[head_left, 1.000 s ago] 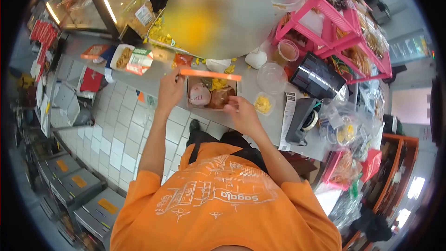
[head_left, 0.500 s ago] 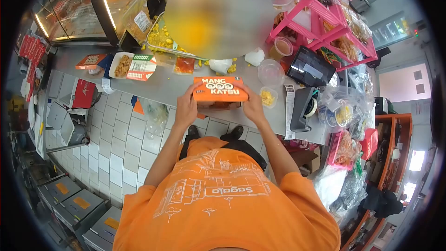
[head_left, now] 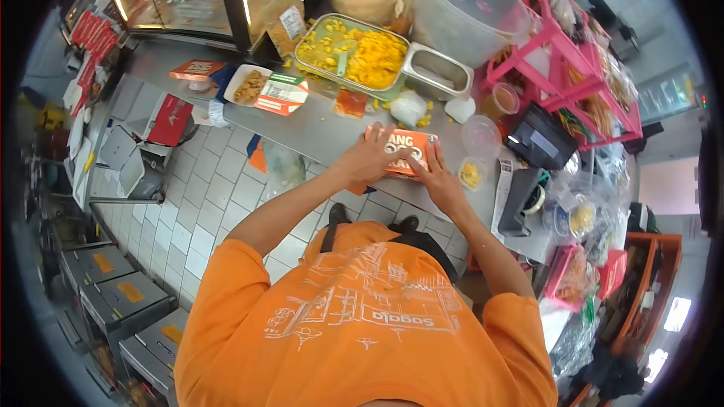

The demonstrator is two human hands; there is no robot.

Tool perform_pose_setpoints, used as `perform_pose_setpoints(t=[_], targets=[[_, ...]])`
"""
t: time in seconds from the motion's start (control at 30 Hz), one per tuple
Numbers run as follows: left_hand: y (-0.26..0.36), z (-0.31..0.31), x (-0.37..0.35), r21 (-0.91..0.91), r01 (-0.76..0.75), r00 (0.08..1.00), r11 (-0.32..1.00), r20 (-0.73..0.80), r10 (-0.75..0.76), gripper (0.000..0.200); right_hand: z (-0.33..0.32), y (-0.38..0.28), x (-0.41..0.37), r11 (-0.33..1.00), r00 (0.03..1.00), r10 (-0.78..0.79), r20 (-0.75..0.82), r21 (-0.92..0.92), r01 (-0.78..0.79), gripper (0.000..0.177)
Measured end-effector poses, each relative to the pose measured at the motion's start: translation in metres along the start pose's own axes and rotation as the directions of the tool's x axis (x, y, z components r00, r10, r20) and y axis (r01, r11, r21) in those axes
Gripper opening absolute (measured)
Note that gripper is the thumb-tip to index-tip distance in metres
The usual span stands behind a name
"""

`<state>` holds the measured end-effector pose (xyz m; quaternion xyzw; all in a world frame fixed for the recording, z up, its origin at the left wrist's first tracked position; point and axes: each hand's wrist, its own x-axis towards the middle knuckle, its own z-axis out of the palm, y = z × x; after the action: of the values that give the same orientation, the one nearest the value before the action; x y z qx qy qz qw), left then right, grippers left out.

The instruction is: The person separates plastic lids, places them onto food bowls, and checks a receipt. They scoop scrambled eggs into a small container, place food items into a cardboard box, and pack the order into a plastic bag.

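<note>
An orange takeaway box [head_left: 411, 142] with white lettering sits on the metal counter near its front edge, its lid down. My left hand [head_left: 368, 158] grips the box from the left, with fingers laid over the lid. From the right, my right hand [head_left: 440, 178] holds the box by its side and top, fingers reaching over the lettering. Just right of it is a small clear tub [head_left: 472, 173] of yellow food. Behind the box are a sauce packet [head_left: 351, 103] and two knotted white bags, one [head_left: 408, 108] larger than the other [head_left: 460, 109].
A tray [head_left: 302, 56] of yellow food stands behind, beside a steel pan [head_left: 445, 68] and a large clear bucket [head_left: 471, 15]. An open food box [head_left: 283, 93] lies at left. A tablet [head_left: 541, 136] and pink rack [head_left: 562, 79] stand at right.
My fingers have moved from the box's sides onto its lid. The blurred shape over the back of the counter is gone, and the tray and pan now show. The view has shifted.
</note>
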<state>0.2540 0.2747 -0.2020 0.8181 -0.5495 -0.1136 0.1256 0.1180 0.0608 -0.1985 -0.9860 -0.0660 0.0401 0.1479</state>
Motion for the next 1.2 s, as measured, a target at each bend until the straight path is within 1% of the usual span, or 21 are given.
perform_pose_setpoints(t=[0.13, 0.2, 0.3, 0.37, 0.43, 0.47, 0.53, 0.6, 0.63, 0.7, 0.73, 0.8, 0.83, 0.87, 0.9, 0.93, 0.97, 1.0, 1.07, 1.17, 1.2], targets=[[0.003, 0.003, -0.004, 0.069, -0.052, 0.999, 0.996, -0.001, 0.053, 0.072, -0.003, 0.001, -0.005, 0.998, 0.991, 0.04, 0.13, -0.05, -0.033, 0.059], [0.018, 0.012, -0.014, -0.004, 0.006, 0.952, 1.0, -0.307, -0.006, 0.08, 0.003, -0.012, -0.02, 0.992, 0.974, -0.102, -0.203, 0.055, 0.115, 0.054], [0.03, 0.021, -0.003, -0.111, 0.035, 0.895, 0.993, -0.439, -0.081, 0.081, 0.001, -0.015, -0.043, 1.0, 0.96, -0.003, -0.28, 0.006, 0.004, 0.048], [0.027, 0.028, 0.003, -0.087, 0.014, 0.878, 0.996, -0.476, -0.054, 0.076, -0.013, -0.017, -0.077, 0.825, 0.71, 0.537, -0.456, 0.459, -0.33, 0.036], [0.03, 0.021, 0.004, -0.058, -0.028, 0.868, 0.998, -0.496, -0.004, 0.072, -0.024, 0.011, -0.139, 0.609, 0.157, 0.727, -0.669, 0.522, -0.598, 0.028], [0.033, 0.015, 0.005, -0.052, -0.038, 0.864, 0.998, -0.504, 0.007, 0.07, -0.04, 0.03, -0.169, 0.34, -0.097, 0.865, -0.491, 0.719, -0.606, 0.032], [0.041, 0.007, 0.006, -0.066, -0.039, 0.876, 0.997, -0.483, 0.002, 0.07, -0.051, 0.071, -0.204, 0.188, -0.216, 0.834, -0.507, 0.63, -0.753, 0.029], [0.044, 0.008, 0.006, -0.056, -0.029, 0.89, 0.998, -0.455, 0.0, 0.071, -0.067, 0.099, -0.211, -0.193, -0.033, 0.977, 0.209, 0.817, -0.544, 0.036], [0.044, 0.009, 0.006, -0.06, -0.02, 0.891, 0.998, -0.453, -0.009, 0.071, -0.064, 0.104, -0.212, -0.209, -0.046, 0.975, 0.219, 0.819, -0.535, 0.036], [0.045, 0.008, 0.008, -0.063, -0.021, 0.895, 0.998, -0.446, -0.009, 0.073, -0.052, 0.107, -0.211, -0.226, 0.111, 0.961, 0.252, 0.952, -0.208, 0.04], [0.045, 0.008, 0.006, -0.056, -0.035, 0.899, 0.998, -0.437, 0.007, 0.073, -0.035, 0.103, -0.22, -0.235, 0.101, 0.961, 0.257, 0.952, -0.195, 0.04], [0.045, 0.011, 0.008, -0.049, 0.0, 0.898, 0.999, -0.439, -0.021, 0.074, 0.027, 0.1, -0.241, 0.036, 0.129, 0.99, -0.059, 0.984, 0.174, 0.04], [0.045, 0.012, 0.01, -0.052, 0.0, 0.902, 0.999, -0.432, -0.023, 0.074, 0.077, 0.11, -0.252, 0.151, 0.067, 0.985, -0.156, 0.985, 0.083, 0.031], [0.045, 0.013, 0.011, -0.037, 0.018, 0.899, 0.999, -0.436, -0.032, 0.075, 0.075, 0.105, -0.252, 0.14, 0.065, 0.987, -0.145, 0.987, 0.076, 0.031], [0.047, 0.016, 0.008, -0.023, 0.039, 0.9, 0.999, -0.433, -0.046, 0.075, 0.065, 0.095, -0.25, 0.332, 0.015, 0.939, -0.344, 0.893, -0.303, 0.028], [0.048, 0.017, 0.003, -0.025, 0.046, 0.908, 0.999, -0.416, -0.052, 0.075, 0.054, 0.083, -0.245, 0.438, 0.053, 0.847, -0.53, 0.637, -0.635, 0.025], [0.048, 0.017, 0.006, -0.028, 0.043, 0.905, 0.999, -0.423, -0.05, 0.074, 0.045, 0.08, -0.235, 0.425, -0.026, 0.743, -0.668, 0.502, -0.754, 0.024], [0.047, 0.015, 0.008, -0.028, 0.038, 0.9, 0.999, -0.433, -0.047, 0.074, 0.046, 0.08, -0.245, 0.421, -0.032, 0.745, -0.666, 0.508, -0.752, 0.024], [0.044, 0.015, 0.005, -0.005, 0.054, 0.898, 0.999, -0.438, -0.051, 0.073, 0.049, 0.084, -0.259, 0.192, 0.092, 0.958, -0.273, 0.368, -0.91, 0.027], [0.042, 0.021, 0.005, -0.019, 0.113, 0.877, 0.993, -0.467, -0.109, 0.069, 0.02, 0.021, -0.19, 0.557, 0.352, 0.826, -0.44, 0.54, -0.631, 0.029], [0.043, 0.023, 0.006, -0.021, 0.115, 0.867, 0.993, -0.486, -0.111, 0.069, 0.016, -0.003, -0.153, 0.432, 0.454, 0.869, -0.195, 0.746, -0.507, 0.035]])
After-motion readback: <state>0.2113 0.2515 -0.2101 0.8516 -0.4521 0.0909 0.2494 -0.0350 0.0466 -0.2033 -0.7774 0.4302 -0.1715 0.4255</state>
